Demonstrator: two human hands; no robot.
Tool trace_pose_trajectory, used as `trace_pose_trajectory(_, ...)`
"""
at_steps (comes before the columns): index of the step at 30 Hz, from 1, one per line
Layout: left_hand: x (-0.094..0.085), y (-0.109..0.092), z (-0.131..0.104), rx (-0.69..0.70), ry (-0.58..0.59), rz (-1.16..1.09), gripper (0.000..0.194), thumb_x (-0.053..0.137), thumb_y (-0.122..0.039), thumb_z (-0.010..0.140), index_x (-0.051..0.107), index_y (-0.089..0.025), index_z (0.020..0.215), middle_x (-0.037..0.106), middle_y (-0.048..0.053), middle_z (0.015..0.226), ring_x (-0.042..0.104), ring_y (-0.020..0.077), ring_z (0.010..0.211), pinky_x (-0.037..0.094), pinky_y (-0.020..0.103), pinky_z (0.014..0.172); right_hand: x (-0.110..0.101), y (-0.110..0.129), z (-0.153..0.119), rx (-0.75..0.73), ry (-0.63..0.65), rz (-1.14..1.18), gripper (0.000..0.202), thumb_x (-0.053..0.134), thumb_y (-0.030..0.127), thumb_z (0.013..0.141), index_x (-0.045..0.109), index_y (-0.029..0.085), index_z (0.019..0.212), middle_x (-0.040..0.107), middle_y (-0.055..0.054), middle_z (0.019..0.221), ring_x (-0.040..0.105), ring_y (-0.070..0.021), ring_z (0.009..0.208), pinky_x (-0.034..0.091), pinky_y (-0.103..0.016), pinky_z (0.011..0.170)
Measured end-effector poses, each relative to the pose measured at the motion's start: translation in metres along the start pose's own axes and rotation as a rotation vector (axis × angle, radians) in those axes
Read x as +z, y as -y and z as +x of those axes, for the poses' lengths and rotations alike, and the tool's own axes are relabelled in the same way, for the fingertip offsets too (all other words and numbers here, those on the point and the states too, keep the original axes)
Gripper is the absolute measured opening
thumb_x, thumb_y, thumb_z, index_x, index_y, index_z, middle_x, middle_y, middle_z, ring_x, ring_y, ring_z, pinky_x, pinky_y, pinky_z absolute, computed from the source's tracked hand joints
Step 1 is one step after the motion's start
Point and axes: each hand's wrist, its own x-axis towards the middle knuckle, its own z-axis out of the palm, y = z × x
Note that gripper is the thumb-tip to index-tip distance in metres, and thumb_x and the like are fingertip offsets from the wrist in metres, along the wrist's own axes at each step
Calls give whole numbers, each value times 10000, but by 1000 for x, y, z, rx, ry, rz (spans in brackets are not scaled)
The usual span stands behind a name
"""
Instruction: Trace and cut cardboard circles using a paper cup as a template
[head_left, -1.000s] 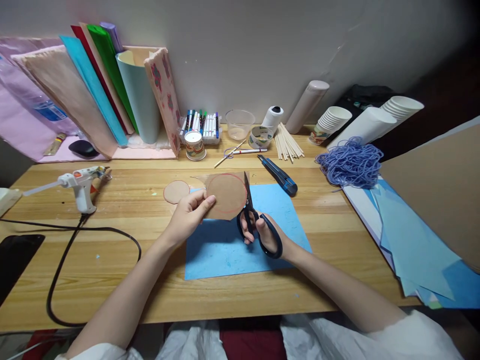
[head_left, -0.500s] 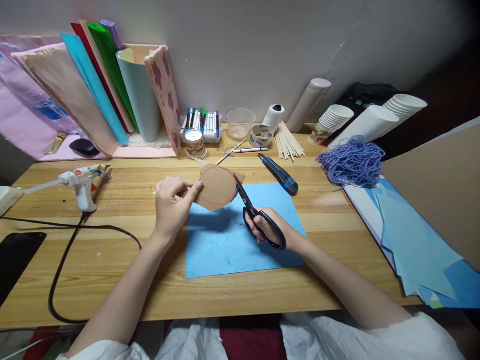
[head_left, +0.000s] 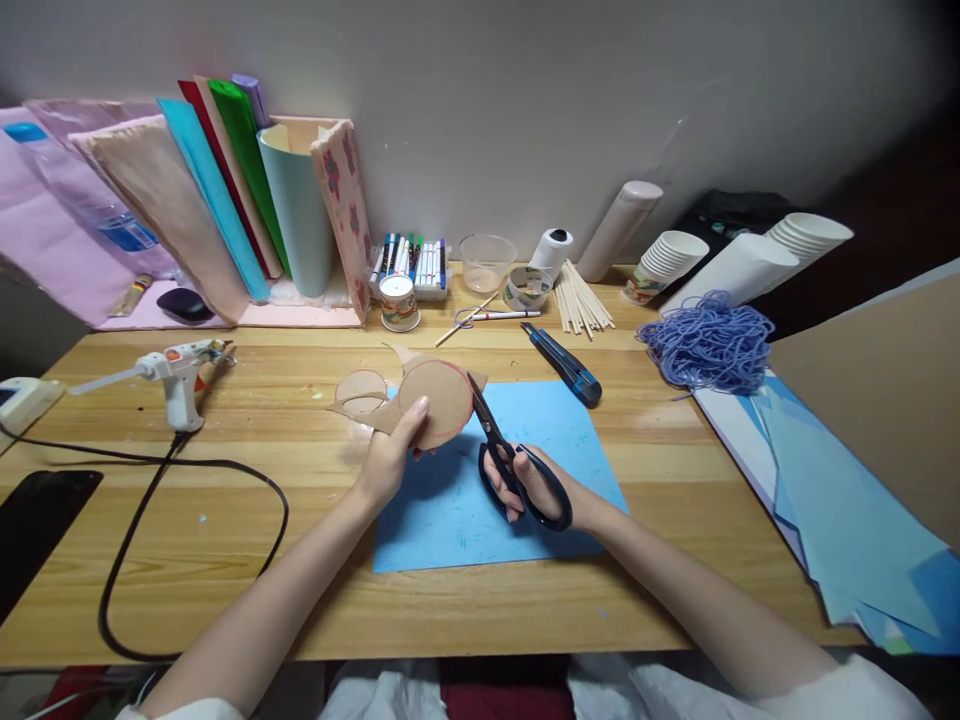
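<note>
A brown cardboard disc (head_left: pixel 441 388) with a red outline is pinched in my left hand (head_left: pixel 395 447), the thumb on its face. Strips of cut cardboard (head_left: pixel 382 414) stick out at its left and top. My right hand (head_left: pixel 536 485) grips black-handled scissors (head_left: pixel 489 425), whose blades touch the disc's right edge. Behind my left hand, another small red-edged cardboard round (head_left: pixel 361 388) shows near the desk. A blue sheet (head_left: pixel 480 520) lies on the desk below both hands.
A blue-black cutter (head_left: pixel 562 365) lies behind the sheet. Further back are wooden sticks (head_left: pixel 581 302), markers (head_left: pixel 411 262) and a paper cup (head_left: pixel 399 305). Purple cord (head_left: pixel 706 343) lies to the right. A white glue gun (head_left: pixel 180 380) stands at the left, its black cable (head_left: pixel 112 570) looping forward.
My left hand has moved right and lower on the cardboard, uncovering the small round. Offcut strips now stick out further left. The camera view has shifted slightly.
</note>
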Motion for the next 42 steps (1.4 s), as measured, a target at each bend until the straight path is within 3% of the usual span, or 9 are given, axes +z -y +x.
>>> trace_pose_trajectory(8,1,-4,-6,-16,204,74,395,480,-520,853,515,-190,639,517,-12,522,454,113,472,350,235,438,3,-6,0,-10,81,118,778,174,874,699,463,174,876,464,24,620,532,-133,559,491,-306,616)
trace_pose_trajectory(16,-1,-4,-2,-5,223,57,380,499,-508,846,530,-185,647,522,-13,496,461,108,443,347,225,415,4,-1,-1,-20,2,17,746,253,887,676,462,175,755,445,34,533,493,-111,480,444,-246,510)
trace_pose_trajectory(23,-4,4,1,-16,118,-61,340,589,-491,790,590,-164,698,566,-13,536,492,113,428,401,222,402,2,-4,-1,13,-88,-48,674,334,828,730,473,171,684,429,49,462,424,-82,386,394,-206,409)
trace_pose_trajectory(26,-5,8,5,24,21,-130,305,638,-439,758,669,-157,870,685,22,772,616,160,639,512,252,580,1,0,-1,56,-122,-102,648,367,813,736,452,177,647,398,59,435,397,-76,354,374,-203,380)
trace_pose_trajectory(29,-3,9,8,83,-67,-178,351,672,-406,728,683,-155,974,693,50,1008,626,217,948,510,301,840,0,5,-1,74,-141,-178,630,349,791,767,432,183,626,383,59,413,405,-81,344,378,-207,384)
trace_pose_trajectory(33,-2,9,10,135,-125,-179,339,676,-396,744,678,-152,979,687,53,1006,617,205,967,503,289,858,-1,10,-2,62,-94,-141,676,329,836,724,456,174,671,407,51,443,409,-85,367,385,-216,393)
trace_pose_trajectory(37,-7,8,9,101,1,-85,344,665,-416,763,682,-145,973,697,64,973,630,205,914,519,286,816,-1,7,-2,-2,29,-24,787,238,900,644,477,165,793,444,41,527,469,-105,461,433,-241,486)
trace_pose_trajectory(40,-11,7,8,70,118,-21,337,656,-425,774,687,-156,976,704,63,965,634,205,897,525,287,797,-1,2,-1,-43,37,-1,794,205,895,655,475,165,815,453,31,568,498,-116,512,442,-254,532)
trace_pose_trajectory(42,-12,7,8,74,132,-18,323,652,-420,782,691,-167,978,705,57,961,632,196,891,525,280,794,0,-1,0,-53,12,-15,754,233,874,688,471,167,802,450,33,566,480,-108,496,433,-246,518)
